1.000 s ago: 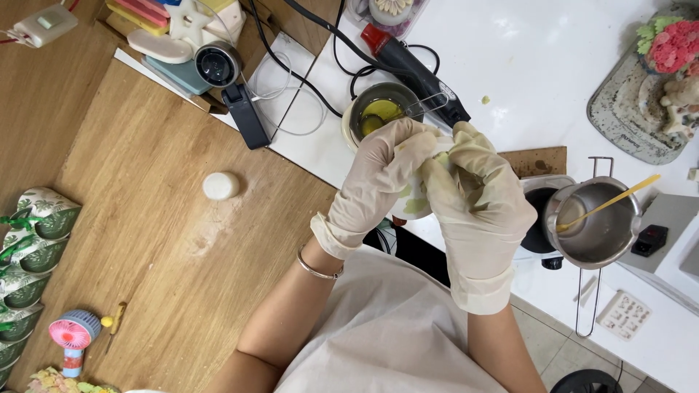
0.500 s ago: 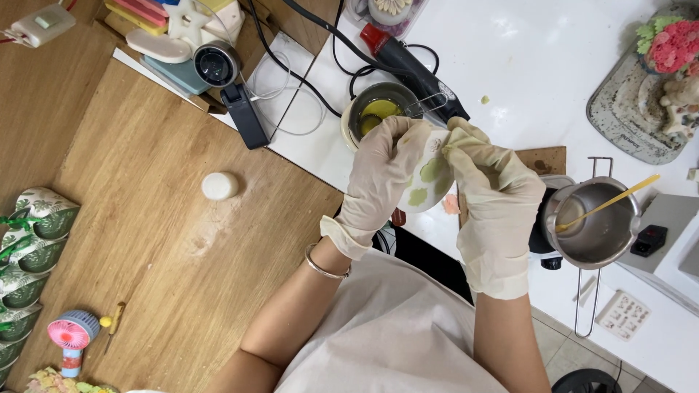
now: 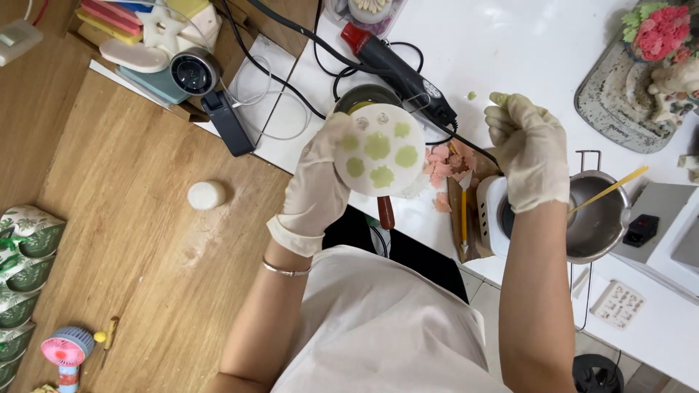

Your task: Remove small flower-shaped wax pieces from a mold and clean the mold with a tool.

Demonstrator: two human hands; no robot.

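White worktop (image 3: 524, 44) and wooden table (image 3: 131, 240) are spread under both hands. A steel melting pot (image 3: 597, 218) with a yellow stick (image 3: 611, 189) in it is seated just below the right hand (image 3: 530, 149). A black heat gun (image 3: 397, 62) is laid just beyond the left hand (image 3: 320, 185). A round white silicone mold (image 3: 378, 149), cavities filled green, is gripped from its left edge by the gloved left hand and held tilted above the table edge, well apart from the right hand. Pink wax scraps (image 3: 444, 167) are scattered between the hands. The gloved right hand is closed in a loose fist, a small green piece (image 3: 499, 98) pinched at the fingertips.

Risk, judged: mold gripped at one edge only, so flex could crack or drop the green pieces. Pinched piece could be crushed by glove pressure. Pot stick could be knocked by the right forearm.
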